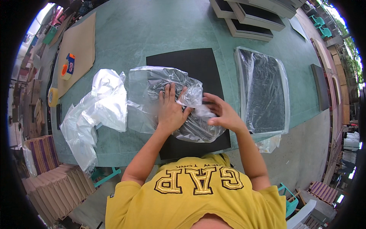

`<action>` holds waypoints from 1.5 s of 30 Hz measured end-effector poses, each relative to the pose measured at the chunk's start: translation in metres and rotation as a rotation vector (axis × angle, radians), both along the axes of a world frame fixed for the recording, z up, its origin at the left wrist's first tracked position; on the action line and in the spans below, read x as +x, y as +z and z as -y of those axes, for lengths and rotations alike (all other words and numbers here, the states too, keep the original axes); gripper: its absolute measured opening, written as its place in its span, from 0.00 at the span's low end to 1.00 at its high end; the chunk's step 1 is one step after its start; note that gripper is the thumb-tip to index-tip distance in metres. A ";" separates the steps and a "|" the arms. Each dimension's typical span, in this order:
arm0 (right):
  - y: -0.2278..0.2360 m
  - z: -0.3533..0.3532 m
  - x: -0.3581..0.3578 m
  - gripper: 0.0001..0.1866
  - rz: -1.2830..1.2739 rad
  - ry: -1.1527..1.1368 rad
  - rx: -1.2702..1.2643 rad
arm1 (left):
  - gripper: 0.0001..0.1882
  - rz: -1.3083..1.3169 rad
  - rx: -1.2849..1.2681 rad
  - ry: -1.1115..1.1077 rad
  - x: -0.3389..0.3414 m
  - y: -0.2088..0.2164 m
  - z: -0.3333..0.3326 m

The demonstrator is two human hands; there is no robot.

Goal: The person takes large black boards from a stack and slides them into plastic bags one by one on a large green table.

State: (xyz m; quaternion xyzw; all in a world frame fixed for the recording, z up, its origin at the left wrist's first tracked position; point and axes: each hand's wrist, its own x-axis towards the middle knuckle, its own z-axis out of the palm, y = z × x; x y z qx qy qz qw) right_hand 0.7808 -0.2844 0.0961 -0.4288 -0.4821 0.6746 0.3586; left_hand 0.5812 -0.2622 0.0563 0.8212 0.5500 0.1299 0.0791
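A crumpled clear plastic bag (190, 128) lies over a black flat board (207, 63) on the table in front of me. My left hand (171, 110) rests flat on the bag, its fingers spread. At the bag's right side is my right hand (227, 116), with its fingers curved and its thumb apart from them. A bunched, blurred fold of the plastic is close to those fingertips; no firm grip on it shows. Left of the bag lies a loose heap of clear plastic (106, 97). To the right is another black board wrapped in clear plastic (265, 91).
The green table (133, 26) holds stacked black-and-white flat pieces (251, 28) at the far right. Brown cardboard (78, 49) lies at the left with a tape roll (66, 70); a yellow tape roll (53, 97) is nearby. Folded cartons (57, 191) stand below the left edge.
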 end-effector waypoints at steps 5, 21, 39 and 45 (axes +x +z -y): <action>0.020 -0.032 -0.021 0.18 0.035 -0.249 -0.131 | 0.31 -0.077 0.083 -0.075 -0.013 -0.013 -0.001; -0.034 -0.061 0.053 0.10 -0.506 -0.864 -0.123 | 0.26 0.004 0.061 0.059 -0.011 -0.004 0.007; -0.028 0.005 0.051 0.16 0.041 -0.177 -0.449 | 0.27 -0.011 0.030 0.061 -0.015 0.001 0.010; -0.006 0.010 0.068 0.10 0.284 -0.136 -0.343 | 0.25 0.063 0.110 0.034 -0.018 0.000 0.011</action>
